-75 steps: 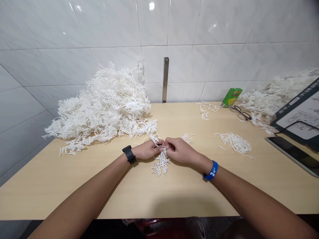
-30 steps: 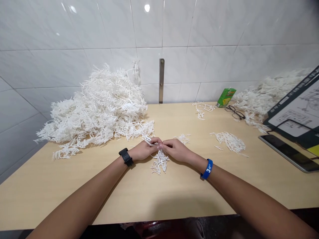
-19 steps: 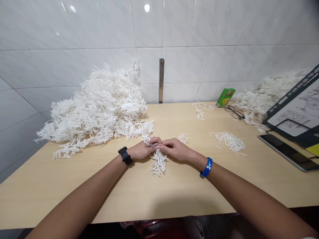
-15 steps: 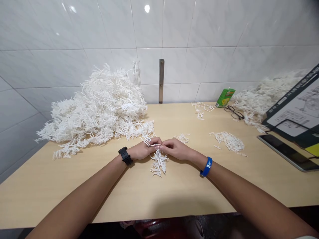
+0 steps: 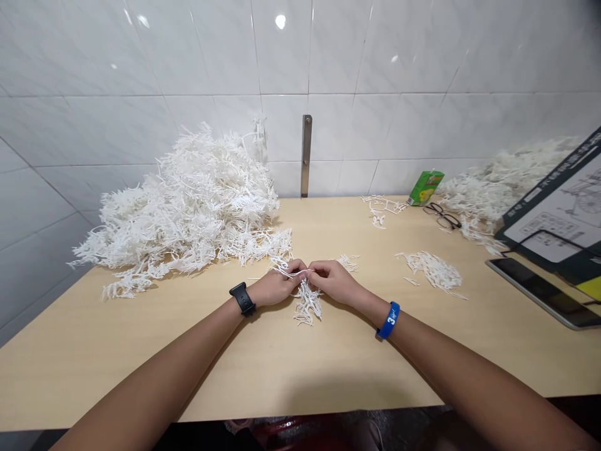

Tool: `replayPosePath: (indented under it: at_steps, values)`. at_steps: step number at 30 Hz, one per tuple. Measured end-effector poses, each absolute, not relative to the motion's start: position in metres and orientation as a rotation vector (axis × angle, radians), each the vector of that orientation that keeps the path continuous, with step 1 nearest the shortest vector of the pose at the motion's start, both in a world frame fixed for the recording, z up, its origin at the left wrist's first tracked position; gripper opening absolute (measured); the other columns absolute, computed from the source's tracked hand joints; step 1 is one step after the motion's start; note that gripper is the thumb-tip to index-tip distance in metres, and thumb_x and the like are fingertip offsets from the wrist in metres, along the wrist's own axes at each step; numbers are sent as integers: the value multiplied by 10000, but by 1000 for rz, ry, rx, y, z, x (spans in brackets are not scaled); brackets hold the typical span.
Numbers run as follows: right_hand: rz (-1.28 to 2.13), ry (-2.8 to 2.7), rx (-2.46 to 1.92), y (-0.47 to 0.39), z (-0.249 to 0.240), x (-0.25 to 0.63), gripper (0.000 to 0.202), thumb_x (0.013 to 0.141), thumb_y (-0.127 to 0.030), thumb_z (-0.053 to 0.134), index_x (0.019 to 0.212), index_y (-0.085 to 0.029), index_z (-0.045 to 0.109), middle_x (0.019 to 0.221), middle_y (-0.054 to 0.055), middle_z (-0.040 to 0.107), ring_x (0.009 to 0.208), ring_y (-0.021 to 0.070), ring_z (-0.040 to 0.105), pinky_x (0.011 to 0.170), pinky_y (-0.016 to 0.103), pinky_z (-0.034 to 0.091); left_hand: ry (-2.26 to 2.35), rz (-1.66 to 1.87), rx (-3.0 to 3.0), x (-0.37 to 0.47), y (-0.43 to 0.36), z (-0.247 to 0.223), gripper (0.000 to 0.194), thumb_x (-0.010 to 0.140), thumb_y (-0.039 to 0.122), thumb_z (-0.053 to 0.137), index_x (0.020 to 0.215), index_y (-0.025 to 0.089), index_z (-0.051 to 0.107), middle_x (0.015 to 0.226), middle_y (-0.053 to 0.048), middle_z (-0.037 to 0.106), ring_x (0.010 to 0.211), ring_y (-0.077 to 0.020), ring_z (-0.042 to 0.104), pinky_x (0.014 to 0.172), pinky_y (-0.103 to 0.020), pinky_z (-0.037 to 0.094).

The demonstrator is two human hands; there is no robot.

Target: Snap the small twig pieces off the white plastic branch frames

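My left hand and my right hand meet over the middle of the table, fingertips almost touching. Both are closed in a pinch on a thin white branching plastic strand, whose forked end pokes out past the left fingers. Just below the fingertips lies a small heap of short white plastic pieces, partly covered by the hands. Behind my right hand sits another little cluster of white pieces. A large tangled mound of white branching strands rises to the left.
On the right lie a loose pile of white pieces, a phone-like dark slab and a printed box or board. Toward the tiled wall are a green carton, eyeglasses, a few strands and a second white mound.
Both hands, still pinching the strand, have shifted a little to the right relative to the table. The whole view has also moved slightly.
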State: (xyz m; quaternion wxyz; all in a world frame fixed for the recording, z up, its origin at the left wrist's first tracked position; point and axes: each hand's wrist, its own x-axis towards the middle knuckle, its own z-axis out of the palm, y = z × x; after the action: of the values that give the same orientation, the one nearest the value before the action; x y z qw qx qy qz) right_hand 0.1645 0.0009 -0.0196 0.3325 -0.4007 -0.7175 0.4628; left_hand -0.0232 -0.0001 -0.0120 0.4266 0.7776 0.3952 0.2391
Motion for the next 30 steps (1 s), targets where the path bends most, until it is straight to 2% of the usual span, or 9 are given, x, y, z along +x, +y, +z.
replayPosePath:
  at_steps: [5,10,16,22,27,30]
  values:
    - [1226,-1870,-1029,3,-23,165,205,809,-318,513,678,-161,527,601,-25,476,574,106,416,538,239,304,1038,630,2179,-22,1,-12,229,916,360,418,811,186,524,739,6,541,681,-135,472,661,-264,368]
    - [1234,-1936,-1011,3,-23,165,189,791,-277,495,640,-165,481,595,-41,401,586,94,347,544,234,266,1004,628,2288,-19,2,-11,214,854,248,449,651,183,428,607,39,399,586,-107,354,592,-257,303]
    - [1382,-2016,-885,4,-14,172,204,787,-254,510,618,-174,429,596,-48,379,575,85,311,542,235,249,886,570,2186,-20,-3,-4,232,877,293,436,679,175,470,665,20,451,644,-112,407,638,-246,359]
    - [1563,-1875,-768,11,-18,179,256,849,-349,525,670,-172,480,606,-24,474,577,102,410,582,256,326,940,520,1949,-23,-2,-1,323,895,456,429,764,178,529,704,8,480,643,-124,457,601,-239,412]
    - [1396,-1781,-975,13,-18,175,187,851,-329,486,754,-173,522,604,-26,490,539,109,422,559,259,339,1007,625,1887,-24,1,-3,349,885,506,462,817,178,560,719,3,494,682,-130,462,651,-248,411]
    - [1007,-1836,-1209,16,-14,181,138,833,-258,458,746,-179,532,678,10,559,610,138,473,592,271,353,1014,633,1784,-23,1,-6,351,865,525,498,827,179,548,703,7,480,668,-128,471,652,-257,418]
